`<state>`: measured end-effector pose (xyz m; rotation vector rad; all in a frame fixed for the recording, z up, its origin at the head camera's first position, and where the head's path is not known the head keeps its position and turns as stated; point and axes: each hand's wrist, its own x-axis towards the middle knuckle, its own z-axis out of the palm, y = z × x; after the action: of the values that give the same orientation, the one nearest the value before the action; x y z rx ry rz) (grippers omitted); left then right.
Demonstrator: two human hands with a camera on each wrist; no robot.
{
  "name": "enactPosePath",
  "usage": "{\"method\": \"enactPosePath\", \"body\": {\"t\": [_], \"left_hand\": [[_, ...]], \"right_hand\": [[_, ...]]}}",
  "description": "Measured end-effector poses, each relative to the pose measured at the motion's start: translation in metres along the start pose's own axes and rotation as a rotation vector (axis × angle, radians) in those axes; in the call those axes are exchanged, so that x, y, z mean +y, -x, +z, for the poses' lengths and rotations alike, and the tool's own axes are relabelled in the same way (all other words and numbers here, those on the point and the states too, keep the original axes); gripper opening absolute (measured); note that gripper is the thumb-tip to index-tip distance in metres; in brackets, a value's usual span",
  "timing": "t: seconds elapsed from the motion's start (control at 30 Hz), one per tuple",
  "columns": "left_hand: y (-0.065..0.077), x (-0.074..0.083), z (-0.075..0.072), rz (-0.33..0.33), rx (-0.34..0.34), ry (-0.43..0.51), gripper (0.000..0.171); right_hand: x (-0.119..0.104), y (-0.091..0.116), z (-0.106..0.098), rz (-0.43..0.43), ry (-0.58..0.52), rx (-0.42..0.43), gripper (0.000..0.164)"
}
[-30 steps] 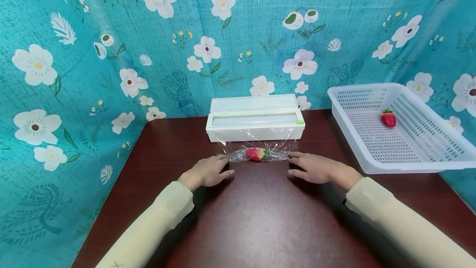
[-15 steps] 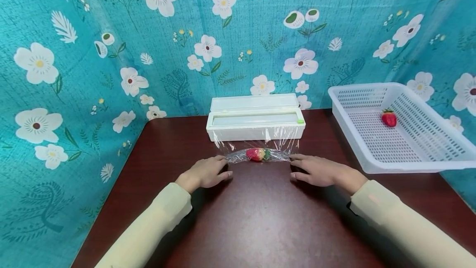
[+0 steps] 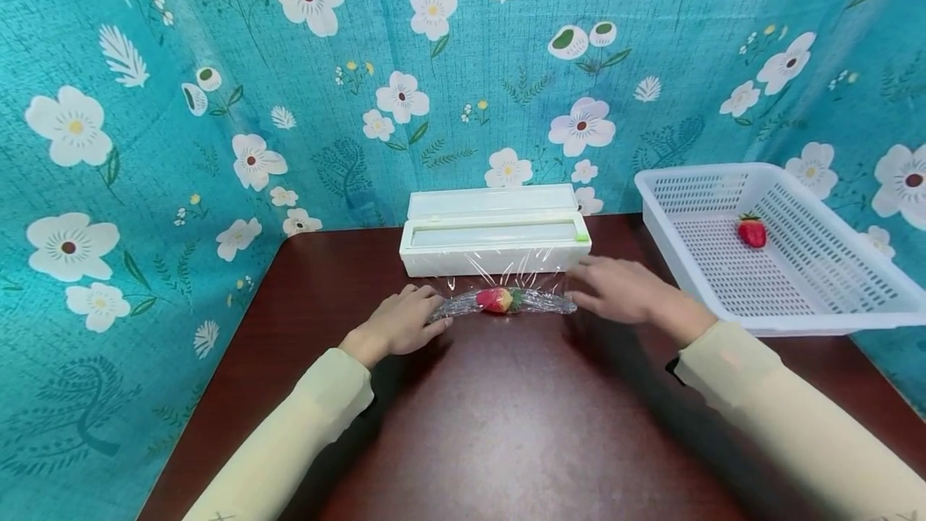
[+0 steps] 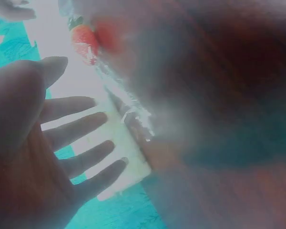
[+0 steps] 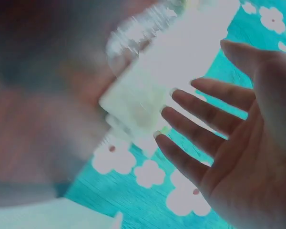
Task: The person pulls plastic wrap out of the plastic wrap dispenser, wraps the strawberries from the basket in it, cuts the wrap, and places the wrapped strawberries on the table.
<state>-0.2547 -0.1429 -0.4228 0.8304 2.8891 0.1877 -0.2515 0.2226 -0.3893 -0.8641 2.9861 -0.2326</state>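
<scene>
A red strawberry with a green leafy top lies wrapped in clear cling film. The film is twisted on both sides of the berry and runs back to a white cling film dispenser, whose lid stands raised. My left hand is at the film's left end. In the left wrist view its fingers are extended and spread, with nothing gripped. Near the film's right end, my right hand hovers, a little blurred. The right wrist view shows its fingers long and parted, holding nothing.
A white perforated basket stands at the right with one strawberry in it. A green slider sits at the dispenser's right end. Behind the dark wooden table hangs a turquoise floral cloth.
My right hand has left the film's right end, moving up and back toward the dispenser. The left hand has shifted slightly forward. The wrapped strawberry stays in place.
</scene>
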Motion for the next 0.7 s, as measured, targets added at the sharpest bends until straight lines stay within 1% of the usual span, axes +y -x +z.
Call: {"method": "enactPosePath", "body": {"t": [0.13, 0.23, 0.33, 0.4, 0.5, 0.6, 0.7], "left_hand": [[-0.009, 0.003, -0.006, 0.035, 0.07, -0.007, 0.049], [-0.017, 0.006, -0.01, 0.072, 0.124, -0.019, 0.048], [-0.026, 0.01, -0.016, 0.103, 0.157, -0.024, 0.046], [-0.032, 0.013, -0.019, 0.122, 0.167, -0.021, 0.047], [-0.042, 0.018, -0.023, 0.131, 0.158, -0.014, 0.052], [-0.051, 0.024, -0.025, 0.118, 0.145, -0.008, 0.055], [-0.059, 0.028, -0.025, 0.096, 0.129, 0.003, 0.055]], "right_hand": [[0.006, -0.012, -0.024, 0.085, 0.032, 0.037, 0.06], [0.014, -0.024, -0.037, 0.105, 0.051, 0.052, 0.067], [0.024, -0.038, -0.044, 0.108, 0.076, 0.056, 0.074], [0.032, -0.047, -0.044, 0.11, 0.091, 0.048, 0.079], [0.044, -0.056, -0.04, 0.131, 0.098, 0.016, 0.087], [0.056, -0.063, -0.035, 0.176, 0.082, -0.023, 0.095], [0.065, -0.069, -0.03, 0.22, 0.028, -0.068, 0.1]]}}
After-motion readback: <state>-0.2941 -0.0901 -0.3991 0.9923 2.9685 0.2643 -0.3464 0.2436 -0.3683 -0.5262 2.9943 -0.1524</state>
